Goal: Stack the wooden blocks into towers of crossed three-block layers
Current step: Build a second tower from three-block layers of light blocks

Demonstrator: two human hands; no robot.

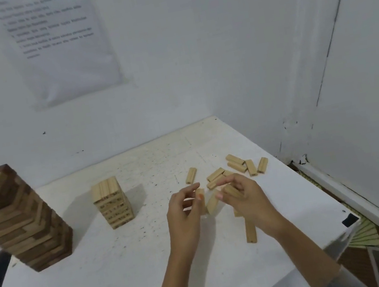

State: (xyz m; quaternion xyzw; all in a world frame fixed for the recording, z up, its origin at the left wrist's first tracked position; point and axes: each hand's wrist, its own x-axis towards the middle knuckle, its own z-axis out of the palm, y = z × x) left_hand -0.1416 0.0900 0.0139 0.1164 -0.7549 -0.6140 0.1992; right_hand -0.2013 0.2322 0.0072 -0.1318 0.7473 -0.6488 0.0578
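While both hands work above the white worktop [131, 280], toward its right edge, the left hand [185, 212] pinches an upright block [201, 198] between thumb and fingers. The right hand [249, 198] curls round a slanted block [233, 191]. A third block [213, 203] leans between the two hands, and I cannot tell which hand bears it. More loose blocks [237, 164] lie scattered near the far right corner, and a single block [250, 231] lies flat just beside the right wrist. A small pale tower [112, 202] of crossed layers stands toward the far edge, well apart from the hands on their left, and a tall dark tower [14, 219] stands at the left edge. The pale pieces look light, stiff and smooth-sided, so they should lift with little effort but may slide against each other if squeezed as a bundle. Gripping across the long sides near the middle seems soundest, with three set side by side. The hands appear to be gathering a layer, and a careless nudge could topple the slim pale tower.
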